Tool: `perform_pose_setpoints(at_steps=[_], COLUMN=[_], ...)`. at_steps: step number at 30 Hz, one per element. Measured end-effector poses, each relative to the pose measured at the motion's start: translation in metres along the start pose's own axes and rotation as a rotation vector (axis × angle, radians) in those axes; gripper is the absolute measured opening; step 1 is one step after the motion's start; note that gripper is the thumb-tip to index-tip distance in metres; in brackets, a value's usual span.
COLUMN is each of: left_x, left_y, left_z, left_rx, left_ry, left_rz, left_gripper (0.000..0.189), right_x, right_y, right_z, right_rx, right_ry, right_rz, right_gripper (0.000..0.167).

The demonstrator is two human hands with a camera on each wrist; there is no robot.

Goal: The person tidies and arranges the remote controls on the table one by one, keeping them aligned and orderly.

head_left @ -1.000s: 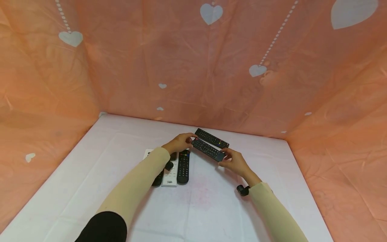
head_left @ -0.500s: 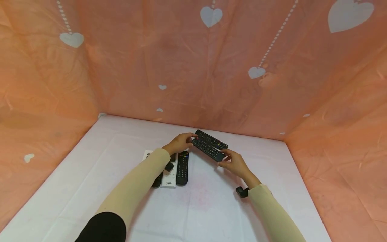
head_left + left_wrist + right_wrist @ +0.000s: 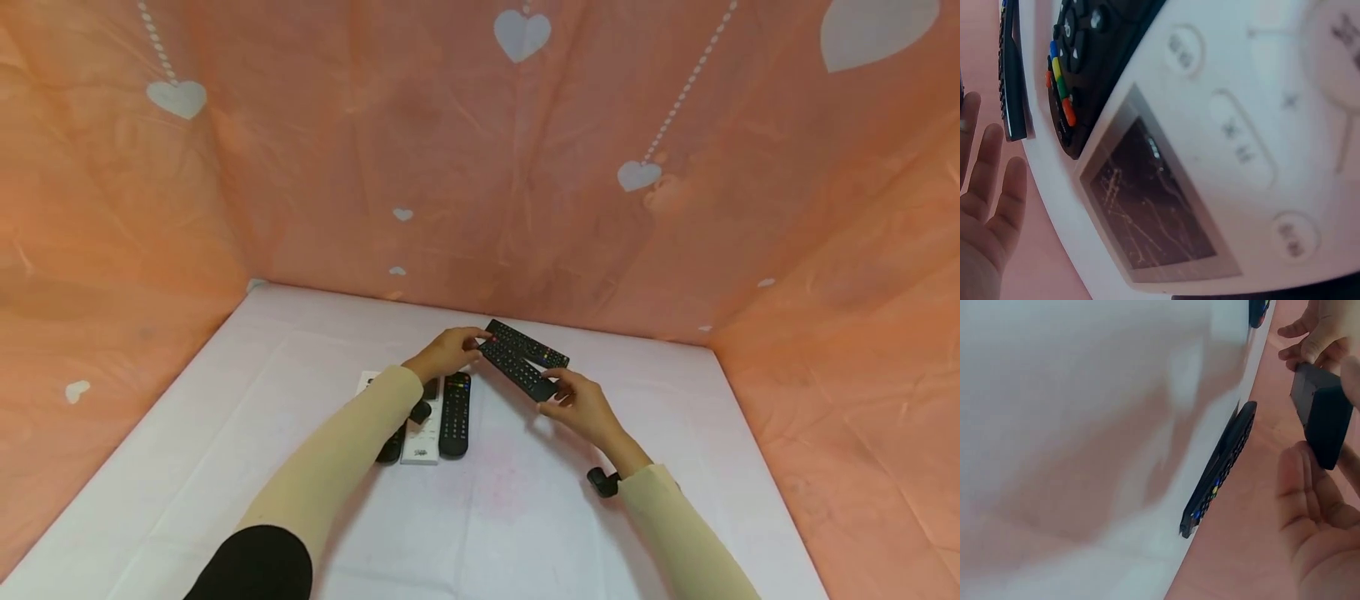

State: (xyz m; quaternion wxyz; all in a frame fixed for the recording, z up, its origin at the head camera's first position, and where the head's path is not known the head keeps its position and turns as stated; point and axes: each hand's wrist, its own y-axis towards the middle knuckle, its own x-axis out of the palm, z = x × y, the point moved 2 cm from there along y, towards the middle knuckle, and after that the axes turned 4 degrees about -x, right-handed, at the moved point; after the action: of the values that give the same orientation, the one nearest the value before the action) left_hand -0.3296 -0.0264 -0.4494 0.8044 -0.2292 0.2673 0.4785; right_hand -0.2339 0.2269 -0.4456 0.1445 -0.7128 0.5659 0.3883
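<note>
A black remote control (image 3: 516, 371) is held up above the white table between my two hands. My left hand (image 3: 448, 350) pinches its far left end, and my right hand (image 3: 583, 404) grips the near right end between thumb and fingers. In the right wrist view the held remote (image 3: 1329, 419) hangs clear of the tabletop, its end toward the camera. Behind it a second black remote (image 3: 536, 346) with coloured buttons lies on the table, partly overlapped in the head view.
Under my left forearm lies a row of remotes: a black one (image 3: 454, 417), a white one (image 3: 422, 437) with a small screen, another black one (image 3: 391, 448) and a white one (image 3: 367, 379), partly hidden. Orange cloth (image 3: 480, 167) with white hearts walls the table's back and sides.
The held remote has shifted slightly toward the back, so it now overlaps the remote behind it. Both hands keep their hold.
</note>
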Motion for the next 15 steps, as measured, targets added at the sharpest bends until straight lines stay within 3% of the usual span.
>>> perform_pose_setpoints(at_steps=[6, 10, 15], left_x=[-0.0004, -0.0023, -0.0043], left_y=[0.0003, 0.0006, -0.0002], left_z=[-0.001, -0.0014, -0.0016], left_rx=[0.027, 0.058, 0.048], left_ry=[0.016, 0.025, 0.023], left_rz=[0.025, 0.035, 0.036], left_gripper=[0.043, 0.043, 0.043], right_x=[0.0011, 0.0012, 0.004], right_y=[-0.0026, -0.0012, -0.0005], right_z=[-0.0056, -0.0065, -0.0055], right_rx=[-0.064, -0.058, -0.051], right_ry=[-0.025, -0.047, -0.048], right_rz=[0.021, 0.033, 0.024], right_gripper=[0.046, 0.046, 0.046])
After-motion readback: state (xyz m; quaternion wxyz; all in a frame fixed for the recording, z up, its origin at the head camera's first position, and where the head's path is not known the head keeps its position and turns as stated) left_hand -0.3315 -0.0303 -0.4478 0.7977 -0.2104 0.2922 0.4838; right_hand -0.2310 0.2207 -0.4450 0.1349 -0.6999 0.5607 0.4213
